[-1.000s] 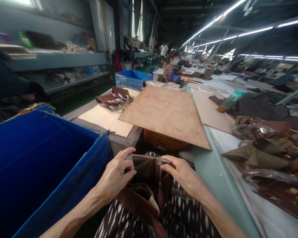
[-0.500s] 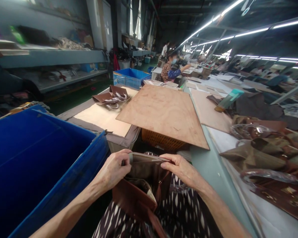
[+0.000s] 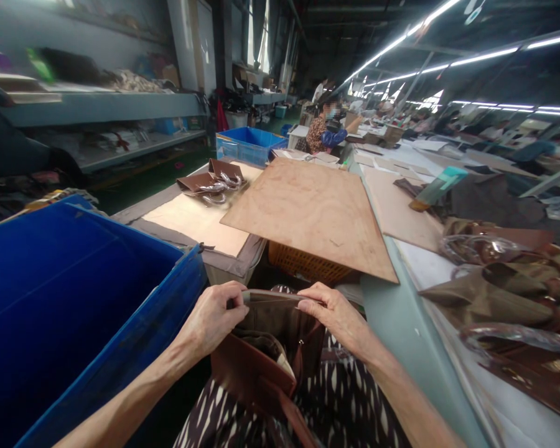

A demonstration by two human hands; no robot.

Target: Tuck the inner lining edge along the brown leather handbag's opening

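A brown handbag (image 3: 256,370) rests on my lap with its mouth open, showing an olive-brown lining (image 3: 273,320). My left hand (image 3: 219,314) pinches the far top edge of the bag at its left end. At the right end of that same edge, my right hand (image 3: 333,311) grips with the thumb inside and the fingers over the outside. The edge is stretched fairly straight between both hands. Toward me, the near flap and a brown strap (image 3: 296,417) hang down over the patterned cloth on my lap.
On the left stands a large blue bin (image 3: 121,298). Ahead, a wooden board (image 3: 312,214) overlaps the bench, above an orange basket (image 3: 308,261). Brown bag pieces (image 3: 212,180) lie on a padded table. More handbags (image 3: 532,348) crowd the right bench. A co-worker (image 3: 324,127) sits farther off.
Both hands keep their hold on the bag's edge, with the right fingers shifted slightly. The surroundings have moved a little rightward in view. The co-worker's arm has drawn in.
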